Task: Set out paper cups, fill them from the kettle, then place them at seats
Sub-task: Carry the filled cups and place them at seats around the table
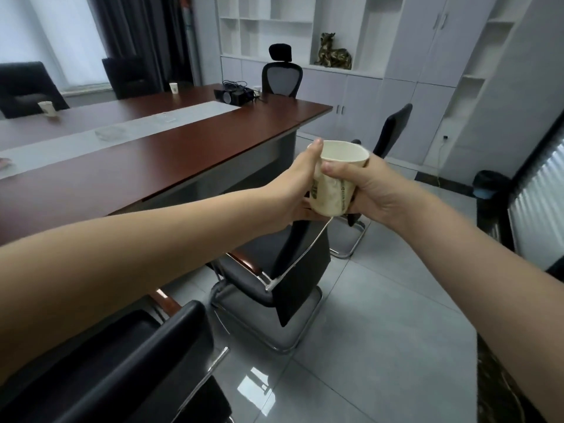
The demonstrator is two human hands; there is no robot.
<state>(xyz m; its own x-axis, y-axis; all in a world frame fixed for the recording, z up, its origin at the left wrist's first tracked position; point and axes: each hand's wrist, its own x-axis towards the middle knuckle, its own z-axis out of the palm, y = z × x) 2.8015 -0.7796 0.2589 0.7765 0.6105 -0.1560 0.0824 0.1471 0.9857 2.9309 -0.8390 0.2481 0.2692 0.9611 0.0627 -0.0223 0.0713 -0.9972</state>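
Here, paper cup (335, 178) between both hands.

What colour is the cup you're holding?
Cream-white paper cup with greenish print, seen in the head view.

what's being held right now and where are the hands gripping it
A paper cup, held upright in both hands: the left hand wraps its left side and base, the right hand grips its right side wall.

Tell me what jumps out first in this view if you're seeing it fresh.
A paper cup held upright between both hands, left hand and right hand, out over the chair beside the table. Next, two cups already set at the table's far side: one at left, another farther along.
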